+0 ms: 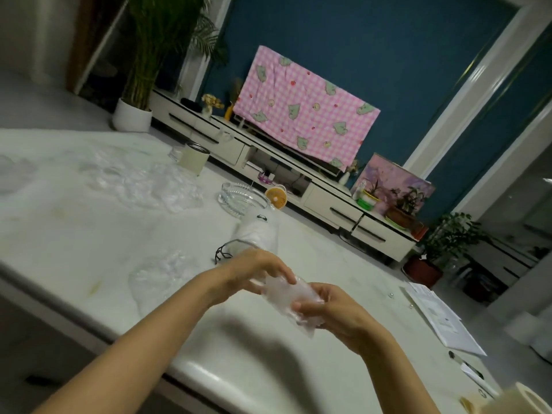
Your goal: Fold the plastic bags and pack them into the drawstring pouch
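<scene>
Both hands hold a folded clear plastic bag [288,297] above the white table [89,234]. My left hand [254,271] grips its upper left end with curled fingers. My right hand [334,312] pinches its lower right end. Just beyond my left hand lies the white drawstring pouch [257,234], on its side, with its dark cord [222,253] trailing at its near left end. A crumpled clear bag [161,276] lies on the table left of my left forearm. More loose clear bags [140,180] are spread further back on the table.
A glass ashtray [243,200] and a small orange fan [276,198] sit behind the pouch. A cream mug [194,158] stands at the table's far edge. Papers [442,318] and a pen [466,364] lie at the right; a cream object [513,398] sits at the bottom right corner.
</scene>
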